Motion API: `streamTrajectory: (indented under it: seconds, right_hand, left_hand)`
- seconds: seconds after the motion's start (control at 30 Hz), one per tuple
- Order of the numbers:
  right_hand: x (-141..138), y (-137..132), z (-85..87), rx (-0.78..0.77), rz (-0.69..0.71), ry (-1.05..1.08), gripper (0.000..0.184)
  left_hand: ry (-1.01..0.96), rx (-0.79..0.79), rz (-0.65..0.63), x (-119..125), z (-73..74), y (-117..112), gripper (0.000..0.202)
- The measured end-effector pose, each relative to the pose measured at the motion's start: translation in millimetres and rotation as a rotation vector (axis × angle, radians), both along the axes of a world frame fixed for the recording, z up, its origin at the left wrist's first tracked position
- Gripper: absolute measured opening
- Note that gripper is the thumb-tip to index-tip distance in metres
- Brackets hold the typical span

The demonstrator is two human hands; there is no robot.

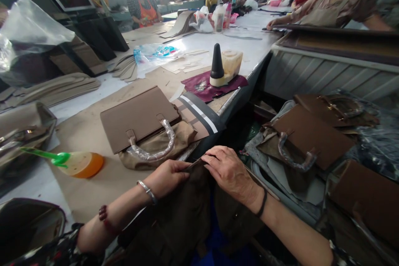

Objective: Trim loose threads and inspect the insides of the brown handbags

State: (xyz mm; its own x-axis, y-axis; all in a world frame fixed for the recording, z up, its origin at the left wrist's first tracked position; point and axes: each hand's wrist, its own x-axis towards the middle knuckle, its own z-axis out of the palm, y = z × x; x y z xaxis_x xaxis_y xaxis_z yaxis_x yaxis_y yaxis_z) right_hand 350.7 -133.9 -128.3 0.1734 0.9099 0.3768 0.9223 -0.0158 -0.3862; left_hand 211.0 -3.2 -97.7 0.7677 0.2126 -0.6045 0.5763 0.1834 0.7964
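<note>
Both hands are on the edge of a brown fabric-lined bag piece (198,187) that hangs down over my lap. My left hand (172,176) pinches this edge between thumb and fingers. Close beside it, my right hand (225,170) grips the same edge, fingers bent over the top. Much of the piece lies in dark shadow. Just beyond my left hand, a taupe handbag (141,118) lies on the table, its lining showing and its handle (168,141) wrapped in clear plastic.
A bottle of orange liquid (84,165) with a green nozzle lies at left. A black cone (217,64) and a glue-stained container (232,64) stand on maroon cloth (199,87). More brown handbags (311,133) fill a bin at right. Co-workers sit around the long table (249,41).
</note>
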Motion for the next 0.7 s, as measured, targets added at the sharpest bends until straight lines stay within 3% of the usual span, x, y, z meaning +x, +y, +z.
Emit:
streamTrajectory:
  seconds: [0.23, 0.7]
  right_hand:
    - [-3.3, 4.3, -7.9, -0.008, -0.013, 0.003, 0.015]
    - [4.4, 2.5, -6.5, -0.078, -0.027, 0.084, 0.009]
  left_hand:
    - [0.051, -0.038, 0.031, 2.2, 4.1, -1.5, 0.040]
    - [0.089, -0.038, -0.041, 8.6, 10.7, -9.6, 0.049]
